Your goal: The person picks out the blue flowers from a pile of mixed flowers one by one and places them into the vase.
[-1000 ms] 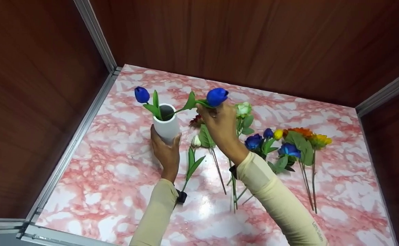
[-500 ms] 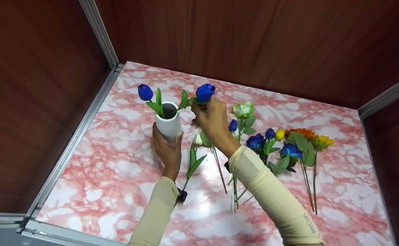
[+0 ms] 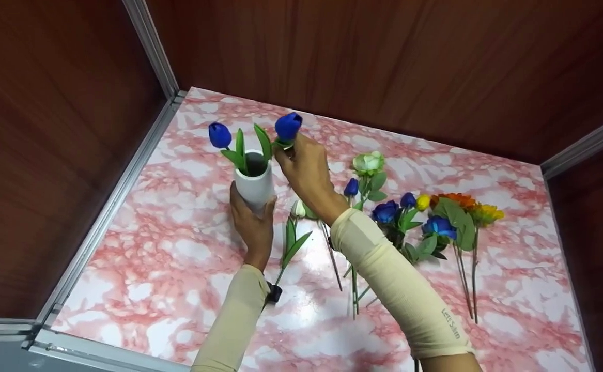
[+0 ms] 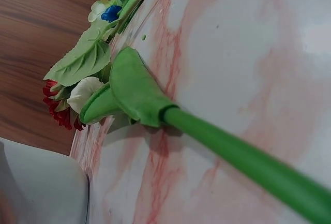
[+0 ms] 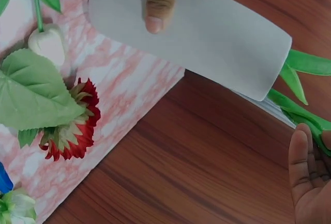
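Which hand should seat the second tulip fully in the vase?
Right, probably. The right hand already pinches the second tulip just under its head, stem in the vase mouth. The left hand grips the vase's base, steadying it, so it isn't free.

You're facing a pink-and-white marbled worktop [image 3: 177, 248] w/ dark wood-grain walls [image 3: 384, 62] on three sides — aluminium strips [image 3: 151, 49] run along the corners & left edge, glare near the front.
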`<state>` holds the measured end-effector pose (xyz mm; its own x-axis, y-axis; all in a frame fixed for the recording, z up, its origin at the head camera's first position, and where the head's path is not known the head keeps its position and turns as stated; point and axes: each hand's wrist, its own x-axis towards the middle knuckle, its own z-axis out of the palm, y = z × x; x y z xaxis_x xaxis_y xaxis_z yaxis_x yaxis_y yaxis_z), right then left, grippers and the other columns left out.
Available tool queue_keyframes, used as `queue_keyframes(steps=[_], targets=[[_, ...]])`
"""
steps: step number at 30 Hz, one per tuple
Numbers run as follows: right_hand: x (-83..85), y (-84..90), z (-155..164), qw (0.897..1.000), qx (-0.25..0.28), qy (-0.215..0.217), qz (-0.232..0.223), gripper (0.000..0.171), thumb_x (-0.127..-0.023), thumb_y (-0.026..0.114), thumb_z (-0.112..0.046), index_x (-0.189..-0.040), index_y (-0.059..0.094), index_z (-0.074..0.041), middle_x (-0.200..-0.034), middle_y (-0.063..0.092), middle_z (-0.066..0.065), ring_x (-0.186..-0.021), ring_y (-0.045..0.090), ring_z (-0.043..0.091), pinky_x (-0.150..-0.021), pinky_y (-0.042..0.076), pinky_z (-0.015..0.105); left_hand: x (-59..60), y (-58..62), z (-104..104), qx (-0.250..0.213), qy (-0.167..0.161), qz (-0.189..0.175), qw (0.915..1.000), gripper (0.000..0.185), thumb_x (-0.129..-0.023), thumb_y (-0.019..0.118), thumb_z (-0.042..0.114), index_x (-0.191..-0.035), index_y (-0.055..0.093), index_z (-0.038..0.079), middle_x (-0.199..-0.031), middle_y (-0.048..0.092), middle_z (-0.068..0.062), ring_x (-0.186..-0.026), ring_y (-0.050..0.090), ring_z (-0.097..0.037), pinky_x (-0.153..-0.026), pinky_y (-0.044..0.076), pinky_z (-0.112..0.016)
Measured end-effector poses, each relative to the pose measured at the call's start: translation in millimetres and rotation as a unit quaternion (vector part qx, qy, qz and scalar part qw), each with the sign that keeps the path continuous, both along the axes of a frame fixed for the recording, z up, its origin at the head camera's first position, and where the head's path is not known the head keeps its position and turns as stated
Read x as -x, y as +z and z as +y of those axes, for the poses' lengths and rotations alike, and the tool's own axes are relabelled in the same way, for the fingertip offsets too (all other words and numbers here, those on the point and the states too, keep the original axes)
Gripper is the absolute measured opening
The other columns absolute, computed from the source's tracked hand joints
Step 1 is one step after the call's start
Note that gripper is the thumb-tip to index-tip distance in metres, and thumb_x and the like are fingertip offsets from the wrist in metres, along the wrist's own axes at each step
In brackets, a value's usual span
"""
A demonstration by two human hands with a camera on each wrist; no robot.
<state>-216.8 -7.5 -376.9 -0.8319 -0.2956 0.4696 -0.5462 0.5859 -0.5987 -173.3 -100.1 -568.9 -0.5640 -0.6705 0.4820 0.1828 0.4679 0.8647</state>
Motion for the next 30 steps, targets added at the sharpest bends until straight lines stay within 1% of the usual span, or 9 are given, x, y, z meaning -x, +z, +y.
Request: queue_keyframes(steps=[5,9,12,15,19,23,26,30], targets=[[5.0,-11.1,-6.2,1.000,-0.024,0.010,-0.001,0.012,-0.089,0.065,-0.012,-0.095,0.067,-0.002,-0.089,0.072,0.012,-0.077,0.070,0.021,-0.067,0.055,0.032,0.0,-0.6,-0.2,0.004,-0.003,-0.002,1.0000,0.095,-0.072,0.085,0.027,-0.147,0.032,0.003,-0.142,0.044,-0.013,-0.123,0.047,-0.026,-0.101,0.036,-0.044],[7.7,-22.3,-8.1,0.999,-0.029,0.015,-0.012,0.012,-0.089,0.066,-0.013,-0.096,0.066,-0.003,-0.090,0.072,0.011,-0.079,0.070,0.022,-0.069,0.055,0.033,-0.7,-1.6,-0.1,0.007,0.001,-0.005,1.0000,0.094,-0.073,0.085,0.029,-0.147,0.032,0.003,-0.141,0.045,-0.013,-0.122,0.047,-0.025,-0.101,0.037,-0.043],[10.0,-26.7,-9.7,0.999,-0.036,0.013,-0.014,0.012,-0.089,0.065,-0.014,-0.096,0.065,-0.004,-0.088,0.072,0.009,-0.079,0.070,0.021,-0.069,0.054,0.033,-0.6,-1.5,-0.6,0.006,0.005,-0.005,1.0000,0.093,-0.073,0.085,0.029,-0.146,0.033,0.003,-0.140,0.046,-0.013,-0.122,0.048,-0.025,-0.101,0.037,-0.043],[12.4,-27.1,-12.0,0.999,-0.041,0.009,-0.011,0.009,-0.089,0.064,-0.014,-0.093,0.065,-0.006,-0.084,0.071,0.006,-0.078,0.068,0.018,-0.069,0.053,0.033,0.4,-0.2,-1.3,0.003,0.003,0.000,1.0000,0.093,-0.073,0.085,0.030,-0.146,0.033,0.003,-0.140,0.046,-0.013,-0.122,0.047,-0.027,-0.101,0.036,-0.044],[14.4,-26.6,-14.5,0.999,-0.042,0.000,-0.023,0.008,-0.088,0.064,-0.013,-0.091,0.064,-0.006,-0.081,0.070,0.006,-0.075,0.066,0.018,-0.065,0.052,0.033,0.4,0.5,-0.5,0.006,-0.001,0.001,1.0000,0.094,-0.074,0.084,0.032,-0.147,0.032,0.002,-0.140,0.046,-0.015,-0.122,0.047,-0.029,-0.102,0.036,-0.045],[16.5,-24.8,-18.1,0.998,-0.049,-0.004,-0.040,0.010,-0.090,0.062,-0.014,-0.093,0.064,-0.004,-0.085,0.070,0.009,-0.078,0.068,0.020,-0.064,0.054,0.033,0.5,0.9,-0.5,0.010,-0.006,-0.004,0.9999,0.094,-0.075,0.083,0.032,-0.147,0.031,0.003,-0.139,0.046,-0.015,-0.121,0.047,-0.028,-0.102,0.035,-0.045],[18.0,-24.6,-21.6,0.998,-0.053,0.000,-0.046,0.012,-0.092,0.061,-0.014,-0.093,0.065,-0.003,-0.088,0.070,0.010,-0.081,0.068,0.022,-0.066,0.054,0.033,0.0,0.2,-1.2,0.005,-0.007,-0.007,0.9999,0.093,-0.075,0.084,0.029,-0.147,0.031,0.004,-0.139,0.046,-0.015,-0.121,0.047,-0.027,-0.102,0.035,-0.044],[18.7,-26.1,-27.4,0.997,-0.074,-0.010,-0.028,0.012,-0.092,0.062,-0.016,-0.091,0.066,-0.005,-0.085,0.069,0.008,-0.080,0.067,0.022,-0.068,0.053,0.036,-1.0,-0.1,-1.4,-0.003,-0.004,-0.011,0.9999,0.093,-0.074,0.085,0.025,-0.147,0.031,0.005,-0.139,0.046,-0.013,-0.122,0.047,-0.027,-0.102,0.035,-0.044]])
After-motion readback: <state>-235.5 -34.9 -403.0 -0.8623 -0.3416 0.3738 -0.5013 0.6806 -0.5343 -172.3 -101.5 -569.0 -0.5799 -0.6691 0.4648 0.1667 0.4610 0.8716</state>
